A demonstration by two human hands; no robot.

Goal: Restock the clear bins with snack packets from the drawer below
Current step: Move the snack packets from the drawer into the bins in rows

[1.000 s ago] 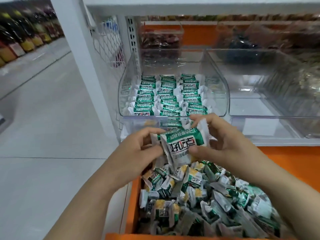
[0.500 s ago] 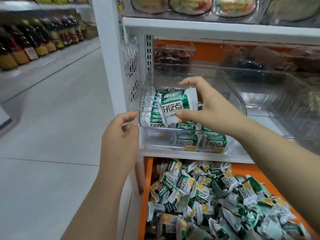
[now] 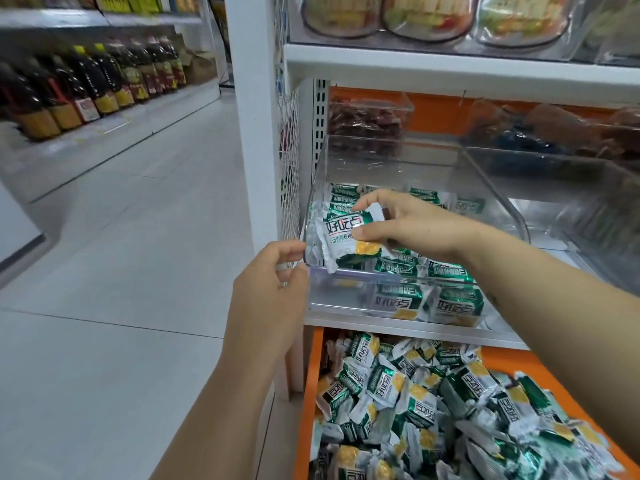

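- Packet of white, green and yellow foil is pinched near its top edge between the thumb and forefinger of the right hand. It is held tilted over the front left corner of the clear bin, with its lower end at the front rim.
- On the held packet the brand "好吃点" is read in dark green characters over a red line. A smaller row of characters beneath is partly covered by the thumb.
- The left hand is seen at 9 o'clock of the bin, its fingers loosely curled with the tips at the bin's front left corner. Whether the corner is gripped cannot be told.
- Like packets are laid in rows inside the bin, the same brand showing upside down on several.
- At 6 o'clock of the bin, below the white shelf, an orange drawer is pulled out. A loose heap of packets of the same brand is held in it.
- A second clear bin is set just beside the first at 3 o'clock.
- At 10 o'clock of the view, dark bottles with yellow labels are lined on a low shelf. Their writing is too blurred to read.
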